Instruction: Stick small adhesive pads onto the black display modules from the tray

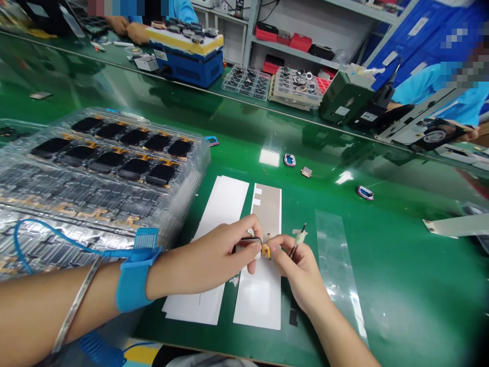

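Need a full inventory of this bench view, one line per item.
black screens: many, black with orange ribbons, in clear trays at left
white sheets: two, white, centre of bench
grey foil strip: one, grey, on right sheet
clear film strip: one, clear, right of sheets
pink-rimmed parts: three, pink and blue, beyond sheets
blue machine: one, blue and yellow, far bench
green machine: one, dark green, far right
shelves: one unit, white, red boxes, back
co-worker's hands: two, far bench
black part: one, black, in left hand
tweezers: one, dark, in right hand
wrist strap: one, blue, left wrist
left hand: centre
right hand: centre right
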Tool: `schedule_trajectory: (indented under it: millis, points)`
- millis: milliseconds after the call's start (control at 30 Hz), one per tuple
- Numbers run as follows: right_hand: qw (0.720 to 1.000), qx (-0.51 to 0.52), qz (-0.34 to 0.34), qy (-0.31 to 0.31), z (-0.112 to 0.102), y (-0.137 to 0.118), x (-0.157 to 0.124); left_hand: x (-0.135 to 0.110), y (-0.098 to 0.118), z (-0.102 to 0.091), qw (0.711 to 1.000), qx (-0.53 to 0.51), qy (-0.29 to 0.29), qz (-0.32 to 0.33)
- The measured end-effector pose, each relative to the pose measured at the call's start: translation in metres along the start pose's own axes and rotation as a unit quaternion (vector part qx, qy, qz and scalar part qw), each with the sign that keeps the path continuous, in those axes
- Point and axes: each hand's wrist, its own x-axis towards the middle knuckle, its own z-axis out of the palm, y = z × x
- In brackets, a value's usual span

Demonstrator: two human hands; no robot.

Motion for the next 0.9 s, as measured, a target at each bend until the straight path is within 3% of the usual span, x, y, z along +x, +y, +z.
schedule_trajectory:
  millis: [133, 500, 900]
  points:
    - [0.999, 0.049, 0.015, -0.012, -0.001, 0.004, -0.001, -0.002, 0.001, 0.000, 0.999, 0.022, -0.024, -0.004]
    - [0.993, 0.109, 0.028, -0.021, 0.006, 0.008, -0.002, -0.004, 0.003, 0.004, 0.994, 0.103, -0.016, -0.027]
    - [0.994, 0.110, -0.010, -0.002, 0.012, 0.012, -0.007, -0.006, 0.003, 0.003, 0.995, 0.075, -0.034, -0.051]
